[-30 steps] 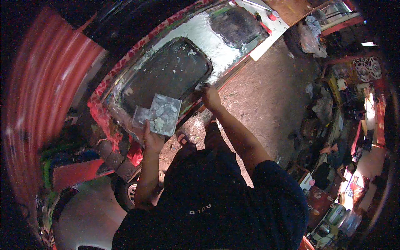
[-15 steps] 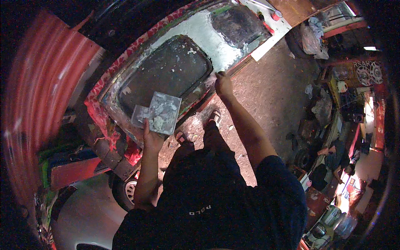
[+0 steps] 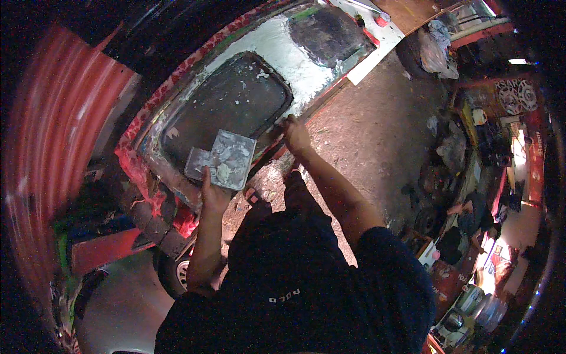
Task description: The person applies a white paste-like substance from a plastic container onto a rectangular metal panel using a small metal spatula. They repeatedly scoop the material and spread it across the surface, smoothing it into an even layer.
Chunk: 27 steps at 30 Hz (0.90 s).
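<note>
My left hand holds up a flat square board smeared with grey-white filler paste, with a smaller sheet beside it. My right hand is closed on a small spreader tool, largely hidden, pressed against the lower edge of a red car body panel. The panel is coated with pale filler around two dark window openings. My dark cap and shirt fill the lower middle of the view.
A dirt floor lies to the right. Cluttered workshop goods, hubcaps and containers line the right side. A corrugated red sheet stands at left. A wheel shows below the panel.
My right hand has slid along the panel's lower edge, up and to the right. The left hand keeps the board in about the same place.
</note>
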{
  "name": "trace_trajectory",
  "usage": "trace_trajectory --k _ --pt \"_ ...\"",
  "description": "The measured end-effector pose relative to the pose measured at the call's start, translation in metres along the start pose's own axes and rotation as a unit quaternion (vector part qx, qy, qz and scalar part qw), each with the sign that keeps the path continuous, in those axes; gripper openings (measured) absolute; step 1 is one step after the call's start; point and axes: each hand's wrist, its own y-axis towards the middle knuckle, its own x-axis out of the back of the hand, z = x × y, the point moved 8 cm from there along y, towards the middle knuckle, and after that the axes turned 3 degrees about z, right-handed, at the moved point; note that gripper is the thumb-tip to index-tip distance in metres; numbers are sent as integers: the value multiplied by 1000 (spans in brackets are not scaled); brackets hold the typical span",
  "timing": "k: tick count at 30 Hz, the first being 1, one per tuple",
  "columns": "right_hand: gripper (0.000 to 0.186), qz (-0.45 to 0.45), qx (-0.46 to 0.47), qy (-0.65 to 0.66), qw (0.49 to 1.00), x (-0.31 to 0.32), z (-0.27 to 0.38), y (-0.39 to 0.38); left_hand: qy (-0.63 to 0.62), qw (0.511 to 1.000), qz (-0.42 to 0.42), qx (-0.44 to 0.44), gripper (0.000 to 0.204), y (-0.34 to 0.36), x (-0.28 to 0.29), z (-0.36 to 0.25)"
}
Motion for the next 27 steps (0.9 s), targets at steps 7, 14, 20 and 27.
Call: trace_trajectory --k 7,14,20,27 --pt "19 22 70 -139 988 -23 5 -8 20 1000 17 -7 63 13 4 3" --pt "20 -16 -139 435 890 8 -26 -18 6 999 19 -25 65 8 8 -6" --pt "16 -9 -132 414 900 11 -27 -11 -14 999 19 -21 64 7 39 -11" --pt "32 -127 55 -34 990 24 35 -19 -16 997 66 -43 59 -11 29 -27"
